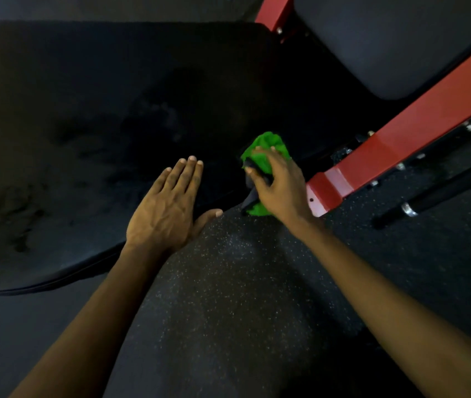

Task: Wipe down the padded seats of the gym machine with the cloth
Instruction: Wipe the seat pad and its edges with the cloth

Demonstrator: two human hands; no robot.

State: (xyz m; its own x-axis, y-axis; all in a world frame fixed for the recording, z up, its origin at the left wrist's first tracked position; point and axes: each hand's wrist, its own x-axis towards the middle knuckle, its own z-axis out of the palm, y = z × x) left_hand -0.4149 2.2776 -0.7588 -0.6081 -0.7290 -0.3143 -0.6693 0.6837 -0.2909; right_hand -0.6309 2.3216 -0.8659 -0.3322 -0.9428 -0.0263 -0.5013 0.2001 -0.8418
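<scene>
Left hand [165, 205] flat on one black pad [84, 110] — right hand [281, 189] clutching one green cloth [268, 147] (bunched).

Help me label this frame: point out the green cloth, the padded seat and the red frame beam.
green cloth [271, 140]: head view, bunched upper part.
padded seat [113, 110]: head view, middle of its black top.
red frame beam [401, 139]: head view, its upper face.

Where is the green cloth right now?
In the head view the green cloth is bunched in the right hand at the near-right edge of the large black seat pad, between the flat left hand and the red frame.
</scene>
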